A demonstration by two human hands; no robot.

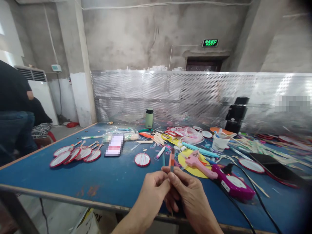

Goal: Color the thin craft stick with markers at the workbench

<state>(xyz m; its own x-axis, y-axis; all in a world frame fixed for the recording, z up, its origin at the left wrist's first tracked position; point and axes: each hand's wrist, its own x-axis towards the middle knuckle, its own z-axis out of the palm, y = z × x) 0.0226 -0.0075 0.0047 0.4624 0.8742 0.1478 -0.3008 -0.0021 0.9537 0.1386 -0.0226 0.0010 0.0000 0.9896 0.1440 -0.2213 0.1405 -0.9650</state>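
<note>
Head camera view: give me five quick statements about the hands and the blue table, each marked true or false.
1. Both hands, left hand and right hand, hold one thin stick upright between the fingertips. True.
2. The stick lies flat on the blue table. False: it is raised above the table in the hands' grip.
3. A purple glue gun with a black cable lies to the right of the hands. True.
4. The row of red-rimmed round fans lies to the right of the hands. False: it lies to their left.
5. A green bottle stands upright near the perforated metal screen. True.
</note>
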